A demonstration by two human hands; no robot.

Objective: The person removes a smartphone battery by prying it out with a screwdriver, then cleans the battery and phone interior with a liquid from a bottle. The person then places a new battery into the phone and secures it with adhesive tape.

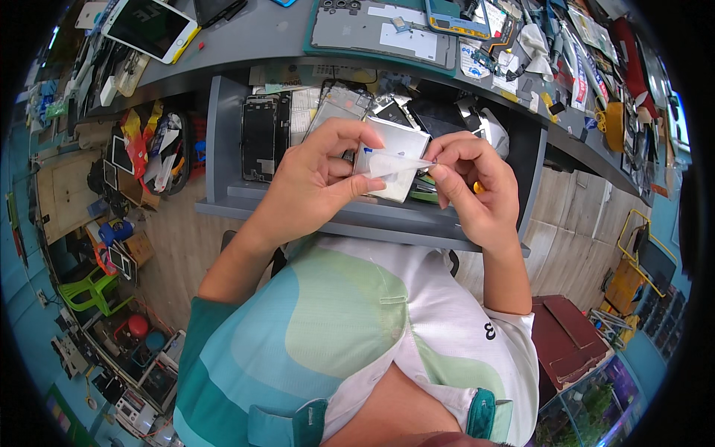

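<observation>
Above the open drawer, both hands are on a small, translucent white plastic piece (398, 164), either a film or a little bag, that narrows to a point at its right end. My left hand (316, 167) is closed on its wide left end, with the thumb below and the index finger above. My right hand (480, 182) pinches the narrow tip between thumb and index finger. Right behind the plastic piece is a flat silver-white panel (400, 132), tilted. Whether my left fingers also touch that panel, I cannot tell.
The grey drawer (217, 141) holds phone parts, among them a dark phone frame (261, 138). On the grey desk lie a white phone (151, 28), a green work mat (307, 46) with a large grey device panel (357, 30), and crowded tools at right. A bin (175, 149) stands left.
</observation>
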